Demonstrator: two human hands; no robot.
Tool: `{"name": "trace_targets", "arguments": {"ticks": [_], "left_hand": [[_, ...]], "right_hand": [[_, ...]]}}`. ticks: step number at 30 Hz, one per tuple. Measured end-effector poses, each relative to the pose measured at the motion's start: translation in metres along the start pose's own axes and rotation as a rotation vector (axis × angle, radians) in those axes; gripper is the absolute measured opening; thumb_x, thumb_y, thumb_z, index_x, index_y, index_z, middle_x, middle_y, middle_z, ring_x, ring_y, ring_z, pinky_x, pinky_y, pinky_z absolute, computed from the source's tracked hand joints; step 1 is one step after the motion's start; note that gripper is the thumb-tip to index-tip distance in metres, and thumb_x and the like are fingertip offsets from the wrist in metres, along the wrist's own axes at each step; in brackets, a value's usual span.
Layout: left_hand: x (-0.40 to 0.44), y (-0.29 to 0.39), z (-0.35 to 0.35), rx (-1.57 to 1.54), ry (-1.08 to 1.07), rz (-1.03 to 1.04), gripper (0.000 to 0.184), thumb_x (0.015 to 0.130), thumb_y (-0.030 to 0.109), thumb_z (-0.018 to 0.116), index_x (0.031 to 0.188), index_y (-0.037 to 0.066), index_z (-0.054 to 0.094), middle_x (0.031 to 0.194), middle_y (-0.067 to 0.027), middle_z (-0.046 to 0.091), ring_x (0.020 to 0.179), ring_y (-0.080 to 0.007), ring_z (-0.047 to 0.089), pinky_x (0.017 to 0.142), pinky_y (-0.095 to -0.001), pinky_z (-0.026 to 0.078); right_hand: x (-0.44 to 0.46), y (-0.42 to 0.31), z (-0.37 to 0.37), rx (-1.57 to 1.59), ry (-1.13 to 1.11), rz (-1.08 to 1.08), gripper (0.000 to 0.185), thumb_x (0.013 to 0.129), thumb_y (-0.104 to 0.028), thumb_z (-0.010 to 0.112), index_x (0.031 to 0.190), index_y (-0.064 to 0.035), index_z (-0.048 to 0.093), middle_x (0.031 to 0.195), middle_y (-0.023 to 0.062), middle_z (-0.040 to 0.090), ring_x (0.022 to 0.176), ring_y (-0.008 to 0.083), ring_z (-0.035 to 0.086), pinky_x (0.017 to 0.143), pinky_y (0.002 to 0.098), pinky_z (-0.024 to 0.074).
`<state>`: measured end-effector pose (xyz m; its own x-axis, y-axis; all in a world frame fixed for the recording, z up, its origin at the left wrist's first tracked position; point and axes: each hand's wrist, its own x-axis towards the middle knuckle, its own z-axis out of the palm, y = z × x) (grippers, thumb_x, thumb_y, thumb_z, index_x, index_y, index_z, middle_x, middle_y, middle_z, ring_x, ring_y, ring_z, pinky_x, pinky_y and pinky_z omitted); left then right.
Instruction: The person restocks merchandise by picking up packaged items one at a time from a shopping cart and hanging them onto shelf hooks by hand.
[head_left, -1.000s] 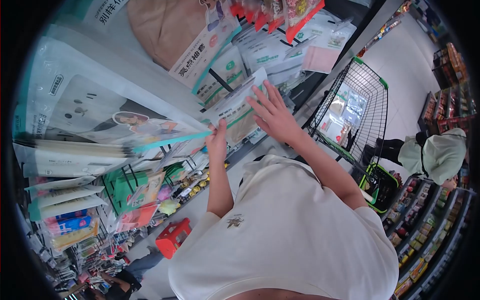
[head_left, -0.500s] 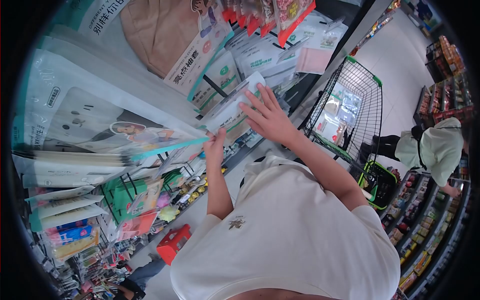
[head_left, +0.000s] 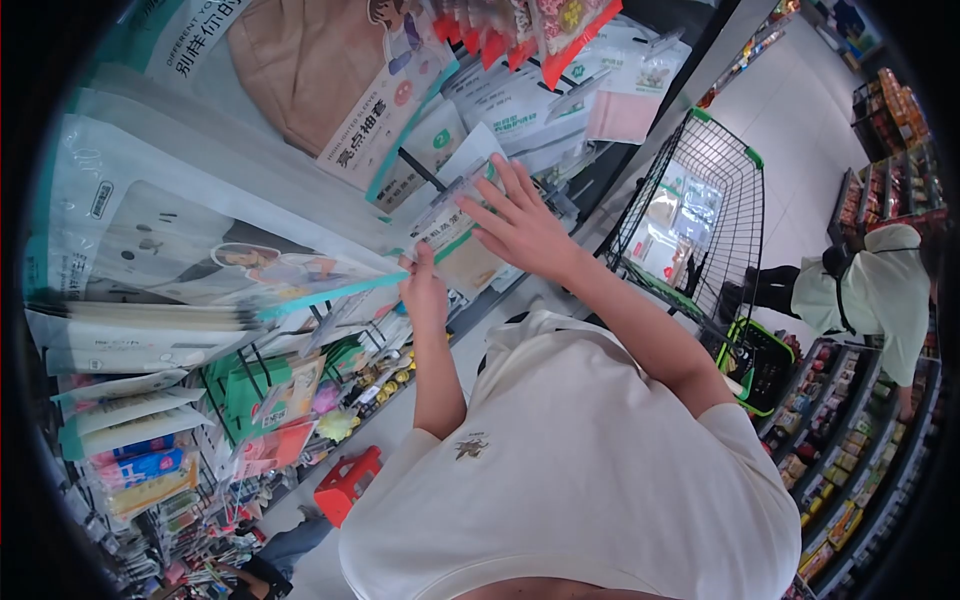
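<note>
My left hand (head_left: 426,288) is closed, thumb and fingers pinching the lower edge of a flat packet (head_left: 470,262) with a white label and a teal stripe, hung on the rack. My right hand (head_left: 525,225) lies on the upper part of that packet, fingers spread and stretched out. A large clear-fronted bag (head_left: 170,235) with a grey item and a printed figure hangs just left of my left hand. Above the hands is a sleeve-cover package (head_left: 330,110) with a pinkish-brown item inside. White packets (head_left: 530,100) hang behind my right hand.
A black wire shopping cart (head_left: 690,215) with packages inside stands at my right, near a green-and-black basket (head_left: 762,365). Another person (head_left: 865,285) is by the far-right shelves (head_left: 850,470). A red stool (head_left: 347,485) stands at lower left, near another person's legs (head_left: 295,550).
Both hands have shifted slightly up and left. The packet under them has tilted so its printed front and teal stripe show more. At right, the other person's arm has lowered.
</note>
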<state>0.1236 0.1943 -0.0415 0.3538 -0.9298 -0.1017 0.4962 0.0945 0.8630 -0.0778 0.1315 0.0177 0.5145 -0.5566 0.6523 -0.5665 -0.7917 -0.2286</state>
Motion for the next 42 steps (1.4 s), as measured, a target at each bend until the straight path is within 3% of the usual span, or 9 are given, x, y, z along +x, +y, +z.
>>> {"name": "trace_targets", "arguments": {"ticks": [8, 12, 15, 18, 24, 27, 32, 39, 42], "left_hand": [[-0.006, 0.011, 0.022, -0.102, -0.056, 0.032, 0.027, 0.099, 0.023, 0.065, 0.114, 0.002, 0.057, 0.114, -0.0079, 0.063, 0.108, -0.0151, 0.058, 0.096, -0.0316, 0.043], [0.0, -0.001, 0.006, -0.132, -0.051, -0.02, 0.029, 0.101, 0.025, 0.061, 0.117, 0.001, 0.057, 0.116, -0.0081, 0.063, 0.11, -0.0159, 0.058, 0.098, -0.0338, 0.044], [0.003, -0.014, -0.012, 0.078, -0.018, -0.08, 0.038, 0.104, 0.027, 0.054, 0.129, -0.002, 0.056, 0.126, -0.0114, 0.063, 0.116, -0.0197, 0.061, 0.099, -0.0362, 0.047], [0.003, -0.027, -0.028, 0.335, -0.059, -0.017, 0.041, 0.103, 0.034, 0.057, 0.109, -0.006, 0.065, 0.1, -0.0055, 0.067, 0.092, -0.0114, 0.059, 0.086, -0.0315, 0.048], [0.006, -0.05, -0.082, 0.865, -0.156, -0.194, 0.043, 0.103, 0.035, 0.054, 0.103, -0.005, 0.071, 0.086, -0.0028, 0.067, 0.078, -0.0091, 0.052, 0.072, -0.026, 0.043], [0.006, -0.052, -0.089, 0.947, -0.203, -0.29, 0.045, 0.102, 0.036, 0.056, 0.122, -0.003, 0.066, 0.111, -0.0099, 0.071, 0.1, -0.015, 0.065, 0.082, -0.0272, 0.05], [-0.003, -0.059, -0.071, 0.797, -0.219, -0.212, 0.043, 0.101, 0.033, 0.058, 0.125, -0.003, 0.064, 0.109, -0.0094, 0.071, 0.095, -0.0134, 0.063, 0.084, -0.028, 0.048], [-0.006, -0.061, -0.04, 0.903, -0.373, -0.183, 0.046, 0.102, 0.034, 0.057, 0.13, -0.002, 0.061, 0.113, -0.0076, 0.07, 0.102, -0.0127, 0.063, 0.085, -0.0258, 0.048], [-0.005, -0.073, -0.039, 0.889, -0.407, -0.216, 0.046, 0.102, 0.034, 0.057, 0.131, -0.002, 0.06, 0.117, -0.01, 0.069, 0.107, -0.0151, 0.064, 0.091, -0.0285, 0.048]], "right_hand": [[0.008, -0.005, 0.01, -0.022, -0.036, -0.037, 0.057, 0.082, -0.023, 0.073, 0.135, -0.0201, 0.054, 0.131, 0.0098, 0.049, 0.145, 0.0453, 0.024, 0.118, 0.0606, 0.0212], [0.015, -0.007, 0.009, -0.009, -0.063, -0.013, 0.049, 0.082, -0.021, 0.074, 0.128, -0.018, 0.057, 0.145, 0.0083, 0.045, 0.145, 0.046, 0.025, 0.118, 0.0605, 0.0203], [0.021, -0.006, 0.01, -0.042, -0.065, -0.012, 0.045, 0.083, -0.023, 0.072, 0.125, -0.0186, 0.058, 0.152, 0.0069, 0.041, 0.147, 0.0435, 0.023, 0.119, 0.0599, 0.0194], [0.025, -0.008, 0.011, -0.068, -0.062, -0.02, 0.047, 0.084, -0.023, 0.07, 0.129, -0.0203, 0.058, 0.155, 0.0066, 0.038, 0.148, 0.0413, 0.022, 0.119, 0.0593, 0.0186], [0.036, -0.01, 0.021, -0.075, -0.032, -0.017, 0.058, 0.085, -0.022, 0.066, 0.141, -0.0217, 0.051, 0.157, 0.0089, 0.036, 0.148, 0.0424, 0.021, 0.118, 0.0597, 0.0184], [0.043, -0.012, 0.03, -0.151, -0.025, -0.002, 0.058, 0.087, -0.023, 0.062, 0.144, -0.0212, 0.049, 0.158, 0.0103, 0.034, 0.147, 0.044, 0.02, 0.117, 0.0609, 0.0183], [0.047, -0.014, 0.041, -0.203, -0.048, 0.045, 0.06, 0.087, -0.022, 0.059, 0.145, -0.0209, 0.047, 0.158, 0.0112, 0.032, 0.148, 0.0441, 0.019, 0.117, 0.063, 0.0163], [-0.014, 0.018, 0.026, 0.07, -0.03, -0.08, 0.055, 0.076, -0.014, 0.064, 0.13, -0.0114, 0.058, 0.157, 0.0115, 0.035, 0.148, 0.0351, 0.026, 0.121, 0.0483, 0.026], [-0.091, 0.047, -0.005, 0.248, -0.043, 0.123, 0.048, 0.079, 0.0, 0.061, 0.126, -0.0065, 0.059, 0.142, 0.0131, 0.053, 0.129, 0.0333, 0.053, 0.108, 0.0416, 0.0447]]}}
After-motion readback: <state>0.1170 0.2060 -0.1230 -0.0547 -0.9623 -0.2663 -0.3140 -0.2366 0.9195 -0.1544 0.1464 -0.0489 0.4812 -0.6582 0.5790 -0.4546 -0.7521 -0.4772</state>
